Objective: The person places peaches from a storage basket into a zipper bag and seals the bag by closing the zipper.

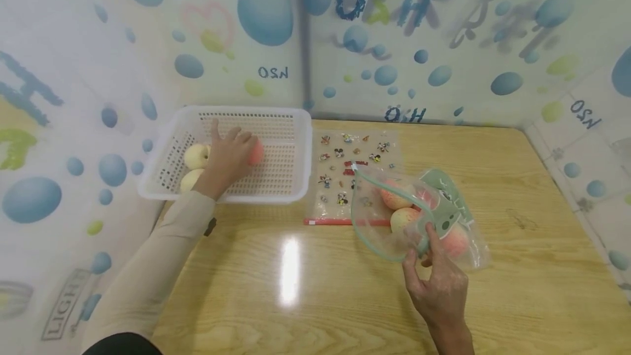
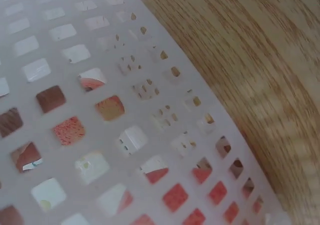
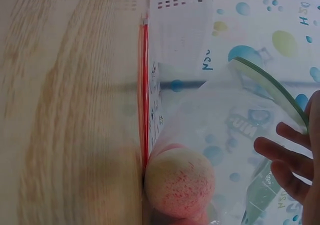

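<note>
In the white basket (image 1: 291, 190), my left hand (image 1: 229, 155) curls over a red peach (image 1: 257, 153); its fingertips are partly hidden. Two pale yellow peaches (image 1: 196, 156) lie left of that hand. My right hand (image 1: 441, 284) pinches the rim of a clear zip bag with green trim (image 1: 374, 234), whose mouth gapes toward the left. Several red-and-yellow peaches (image 1: 404, 219) sit inside the bag. In the right wrist view a speckled peach (image 3: 180, 182) shows below the fingers (image 3: 285, 155). The basket wall (image 2: 165, 100) fills much of the left wrist view, with red peach surface behind its holes.
A flat clear bag printed with small cartoon figures (image 1: 327, 185) lies between basket and green-trimmed bag, its red zip strip (image 1: 340, 222) facing me. The wooden table (image 1: 340, 289) meets a patterned wall covering (image 1: 355, 81) at the back and sides.
</note>
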The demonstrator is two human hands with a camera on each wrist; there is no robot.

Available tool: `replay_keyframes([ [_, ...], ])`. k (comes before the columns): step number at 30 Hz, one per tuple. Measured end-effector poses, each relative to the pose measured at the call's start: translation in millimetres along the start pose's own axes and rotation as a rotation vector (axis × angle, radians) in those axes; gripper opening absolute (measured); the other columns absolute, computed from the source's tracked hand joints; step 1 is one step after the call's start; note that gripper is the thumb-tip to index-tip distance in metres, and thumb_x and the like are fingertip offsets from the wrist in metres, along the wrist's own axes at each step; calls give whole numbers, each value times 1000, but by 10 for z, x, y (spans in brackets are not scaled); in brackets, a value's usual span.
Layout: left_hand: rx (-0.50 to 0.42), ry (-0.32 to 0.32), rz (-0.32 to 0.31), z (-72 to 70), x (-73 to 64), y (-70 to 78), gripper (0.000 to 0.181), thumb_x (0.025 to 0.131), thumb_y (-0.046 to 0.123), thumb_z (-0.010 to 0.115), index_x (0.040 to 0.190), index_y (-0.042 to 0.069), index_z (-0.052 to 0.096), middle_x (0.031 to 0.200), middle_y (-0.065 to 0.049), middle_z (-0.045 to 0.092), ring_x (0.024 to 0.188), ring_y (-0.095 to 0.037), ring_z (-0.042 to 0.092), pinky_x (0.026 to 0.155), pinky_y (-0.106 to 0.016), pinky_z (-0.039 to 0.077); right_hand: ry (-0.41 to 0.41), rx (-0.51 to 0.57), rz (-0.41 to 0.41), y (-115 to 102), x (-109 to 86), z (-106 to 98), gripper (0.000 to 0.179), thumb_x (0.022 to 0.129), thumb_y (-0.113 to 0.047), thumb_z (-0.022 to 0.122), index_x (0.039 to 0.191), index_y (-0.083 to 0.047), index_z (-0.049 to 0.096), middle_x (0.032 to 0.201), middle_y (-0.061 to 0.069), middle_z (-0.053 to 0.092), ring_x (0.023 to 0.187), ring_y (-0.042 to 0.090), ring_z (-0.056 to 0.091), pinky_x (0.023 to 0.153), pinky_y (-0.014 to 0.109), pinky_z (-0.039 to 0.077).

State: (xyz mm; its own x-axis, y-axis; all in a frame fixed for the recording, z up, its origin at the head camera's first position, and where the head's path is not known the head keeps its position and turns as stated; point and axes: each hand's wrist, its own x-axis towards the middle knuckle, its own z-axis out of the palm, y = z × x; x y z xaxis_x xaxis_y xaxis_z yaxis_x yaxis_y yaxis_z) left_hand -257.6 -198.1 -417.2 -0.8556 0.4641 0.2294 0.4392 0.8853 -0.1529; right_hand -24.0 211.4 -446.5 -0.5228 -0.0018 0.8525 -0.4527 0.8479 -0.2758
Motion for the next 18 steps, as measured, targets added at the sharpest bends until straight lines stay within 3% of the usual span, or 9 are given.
replay_keyframes([
  [5, -27, 69, 18, -17, -16, 33, 66, 73, 26, 90, 129, 4, 63, 131, -15, 64, 128, -39, 52, 113, -65, -12, -30, -33, 11, 14, -3, -6, 50, 92, -26, 54, 121, 14, 64, 57, 9, 57, 41, 19, 52, 32, 31, 38],
  [11, -92, 214, 30, -90, -23, 149, 72, 71, 28, 90, 133, 7, 61, 135, -12, 63, 128, -36, 52, 113, -65, -9, -39, -43, 13, 12, -1, -10, 49, 92, -25, 54, 121, 13, 65, 55, 8, 57, 40, 20, 53, 32, 35, 40],
  [18, -116, 417, 58, -243, -14, 363, 65, 77, 30, 86, 134, 10, 60, 138, -10, 62, 130, -35, 51, 113, -68, -4, 15, 31, -44, -48, 63, 4, 43, 93, -20, 52, 114, 15, 64, 57, 6, 56, 41, 17, 48, 36, 28, 41],
])
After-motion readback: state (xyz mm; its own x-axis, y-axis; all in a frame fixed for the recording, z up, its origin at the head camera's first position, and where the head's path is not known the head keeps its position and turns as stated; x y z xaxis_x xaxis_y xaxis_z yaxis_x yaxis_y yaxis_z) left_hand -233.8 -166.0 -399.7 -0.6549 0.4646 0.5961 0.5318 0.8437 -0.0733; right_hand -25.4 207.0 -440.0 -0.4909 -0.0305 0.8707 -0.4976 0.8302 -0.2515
